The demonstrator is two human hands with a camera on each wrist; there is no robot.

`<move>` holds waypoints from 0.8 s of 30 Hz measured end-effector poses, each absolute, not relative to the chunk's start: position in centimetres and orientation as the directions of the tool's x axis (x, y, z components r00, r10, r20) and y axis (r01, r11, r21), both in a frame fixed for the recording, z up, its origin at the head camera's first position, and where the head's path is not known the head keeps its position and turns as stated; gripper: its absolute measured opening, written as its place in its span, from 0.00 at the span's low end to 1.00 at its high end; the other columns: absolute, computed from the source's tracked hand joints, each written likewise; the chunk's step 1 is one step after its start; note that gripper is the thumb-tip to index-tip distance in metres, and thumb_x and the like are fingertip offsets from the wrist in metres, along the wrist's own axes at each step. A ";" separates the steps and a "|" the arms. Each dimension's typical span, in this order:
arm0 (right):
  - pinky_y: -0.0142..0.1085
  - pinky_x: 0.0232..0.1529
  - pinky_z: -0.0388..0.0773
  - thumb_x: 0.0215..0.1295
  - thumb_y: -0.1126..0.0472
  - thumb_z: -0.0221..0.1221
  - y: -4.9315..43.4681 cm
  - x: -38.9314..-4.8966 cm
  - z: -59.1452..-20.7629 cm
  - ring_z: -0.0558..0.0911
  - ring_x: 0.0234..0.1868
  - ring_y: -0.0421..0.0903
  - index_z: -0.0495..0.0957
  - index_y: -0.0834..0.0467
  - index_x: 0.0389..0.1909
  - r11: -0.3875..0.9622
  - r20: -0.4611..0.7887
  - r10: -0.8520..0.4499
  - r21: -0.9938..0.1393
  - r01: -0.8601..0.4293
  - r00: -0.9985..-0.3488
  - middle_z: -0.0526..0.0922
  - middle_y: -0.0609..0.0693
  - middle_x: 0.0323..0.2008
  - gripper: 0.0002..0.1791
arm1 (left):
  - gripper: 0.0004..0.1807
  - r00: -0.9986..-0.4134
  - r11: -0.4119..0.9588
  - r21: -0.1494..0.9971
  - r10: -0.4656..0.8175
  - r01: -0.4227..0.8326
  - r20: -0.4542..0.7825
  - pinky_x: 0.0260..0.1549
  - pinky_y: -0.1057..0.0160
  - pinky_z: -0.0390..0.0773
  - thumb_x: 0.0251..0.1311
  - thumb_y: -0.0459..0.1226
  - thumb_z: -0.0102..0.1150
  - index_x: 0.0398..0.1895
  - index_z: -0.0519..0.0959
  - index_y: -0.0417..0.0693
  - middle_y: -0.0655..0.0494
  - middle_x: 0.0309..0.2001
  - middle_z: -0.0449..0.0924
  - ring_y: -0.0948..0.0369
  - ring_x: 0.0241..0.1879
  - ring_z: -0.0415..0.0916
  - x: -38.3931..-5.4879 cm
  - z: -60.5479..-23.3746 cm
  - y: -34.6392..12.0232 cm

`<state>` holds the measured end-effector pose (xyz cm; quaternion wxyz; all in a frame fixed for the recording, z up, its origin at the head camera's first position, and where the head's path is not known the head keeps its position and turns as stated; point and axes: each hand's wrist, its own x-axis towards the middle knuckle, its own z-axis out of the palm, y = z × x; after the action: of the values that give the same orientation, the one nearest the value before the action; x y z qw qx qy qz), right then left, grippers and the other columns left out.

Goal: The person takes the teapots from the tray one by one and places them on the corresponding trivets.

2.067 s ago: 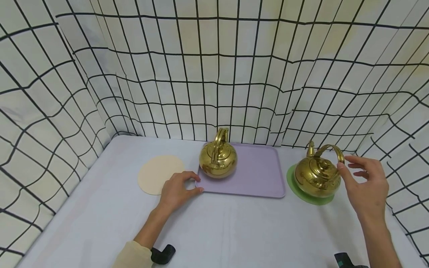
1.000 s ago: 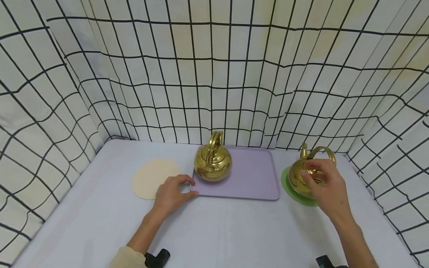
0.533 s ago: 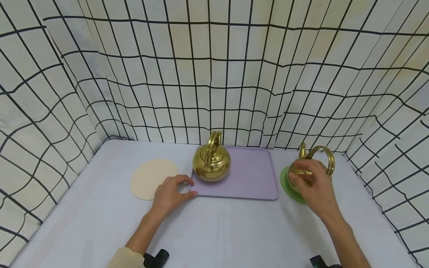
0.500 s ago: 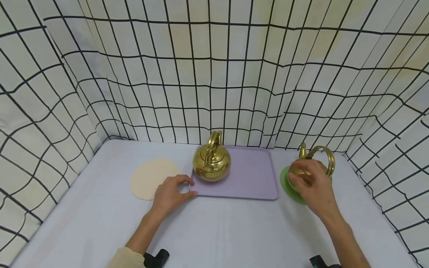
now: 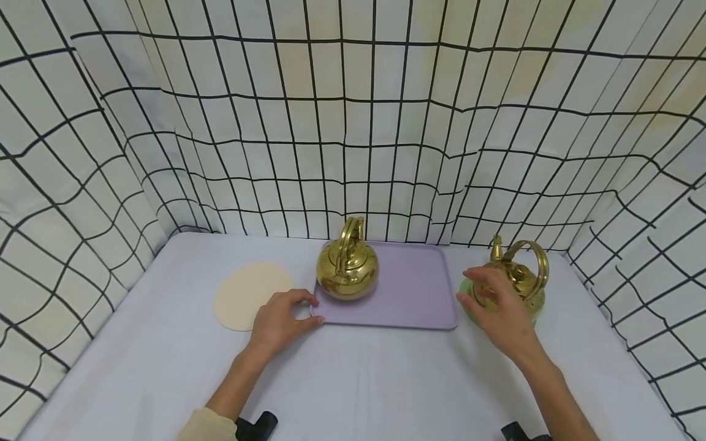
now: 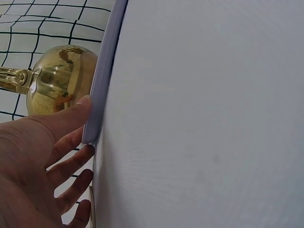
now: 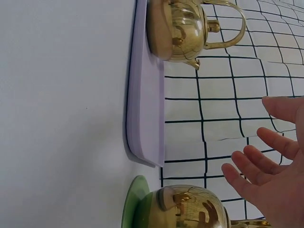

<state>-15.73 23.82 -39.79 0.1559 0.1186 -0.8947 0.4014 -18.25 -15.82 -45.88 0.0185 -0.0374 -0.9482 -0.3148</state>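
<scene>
A purple tray (image 5: 413, 285) lies in the middle of the white table, with a brass teapot (image 5: 347, 269) upright on its left part. My left hand (image 5: 281, 320) holds the tray's near left corner, thumb at the front rim and index finger at the left side; the left wrist view shows the thumb (image 6: 78, 111) against the rim. Another brass teapot (image 5: 518, 278) stands on a round green mat (image 5: 469, 300) at the right. In front of it hovers my right hand (image 5: 499, 312), partly covering it in the head view, fingers spread and holding nothing.
A round cream mat (image 5: 248, 297) lies left of the tray, behind the left hand. Black-gridded white walls (image 5: 353, 122) rise around the back and sides of the table. Black devices (image 5: 258, 425) sit at both wrists.
My right hand has let go of the right teapot's handle and moved left across the front of that teapot. The left hand keeps its place at the tray corner.
</scene>
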 end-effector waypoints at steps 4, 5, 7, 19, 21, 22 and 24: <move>0.15 0.59 0.73 0.69 0.64 0.67 23.4 -15.8 -40.0 0.71 0.57 0.21 0.77 0.59 0.62 0.648 0.368 -0.095 -0.683 -0.338 -0.925 0.80 0.55 0.59 0.21 | 0.15 -0.996 0.796 0.599 0.062 0.087 0.062 0.58 0.37 0.78 0.55 0.48 0.78 0.45 0.87 0.61 0.54 0.56 0.88 0.43 0.64 0.79 -18.3 -46.0 -15.8; 0.20 0.60 0.76 0.69 0.64 0.67 23.3 -15.9 -40.1 0.72 0.57 0.23 0.78 0.59 0.62 0.651 0.365 -0.096 -0.681 -0.336 -0.926 0.80 0.55 0.59 0.22 | 0.15 -0.996 0.796 0.599 0.063 0.087 0.062 0.58 0.37 0.78 0.54 0.48 0.78 0.45 0.87 0.61 0.54 0.56 0.88 0.43 0.64 0.79 -18.3 -46.0 -15.7; 0.32 0.62 0.81 0.69 0.64 0.67 23.2 -15.9 -40.3 0.75 0.59 0.31 0.77 0.60 0.62 0.652 0.354 -0.101 -0.683 -0.330 -0.930 0.79 0.55 0.60 0.22 | 0.15 -0.996 0.795 0.601 0.061 0.083 0.058 0.58 0.37 0.78 0.54 0.48 0.78 0.45 0.87 0.61 0.54 0.56 0.88 0.43 0.65 0.79 -18.3 -46.0 -15.7; 0.62 0.67 0.76 0.70 0.62 0.66 22.6 -16.4 -41.2 0.75 0.68 0.63 0.73 0.64 0.66 0.622 0.257 -0.139 -0.729 -0.287 -0.956 0.76 0.61 0.65 0.26 | 0.15 -0.995 0.792 0.603 0.066 0.094 0.069 0.59 0.37 0.78 0.55 0.48 0.77 0.45 0.87 0.60 0.55 0.56 0.88 0.44 0.65 0.79 -18.2 -46.0 -15.8; 0.61 0.67 0.76 0.70 0.60 0.67 22.5 -16.5 -41.4 0.75 0.69 0.63 0.73 0.63 0.66 0.623 0.242 -0.141 -0.732 -0.276 -0.960 0.75 0.61 0.65 0.27 | 0.15 -0.995 0.790 0.606 0.065 0.095 0.072 0.60 0.37 0.78 0.55 0.48 0.78 0.45 0.87 0.60 0.55 0.55 0.88 0.44 0.64 0.79 -18.1 -46.0 -15.8; 0.61 0.67 0.76 0.70 0.59 0.67 22.4 -16.6 -41.4 0.74 0.69 0.63 0.73 0.62 0.66 0.625 0.231 -0.142 -0.733 -0.268 -0.963 0.75 0.60 0.66 0.27 | 0.15 -0.995 0.789 0.607 0.065 0.096 0.072 0.60 0.37 0.78 0.55 0.48 0.78 0.45 0.87 0.60 0.55 0.55 0.88 0.44 0.64 0.79 -18.1 -45.9 -15.8; 0.61 0.68 0.76 0.71 0.57 0.67 22.3 -16.6 -41.6 0.74 0.70 0.62 0.72 0.61 0.67 0.627 0.208 -0.146 -0.737 -0.253 -0.967 0.75 0.59 0.67 0.28 | 0.15 -0.995 0.791 0.605 0.063 0.095 0.074 0.60 0.38 0.78 0.55 0.48 0.78 0.45 0.87 0.60 0.55 0.55 0.88 0.44 0.64 0.79 -18.1 -45.9 -15.8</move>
<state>-16.59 22.26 -41.57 0.0640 0.1109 -0.8997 0.4173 -18.10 -15.83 -45.92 0.0251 -0.0419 -0.9459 -0.3208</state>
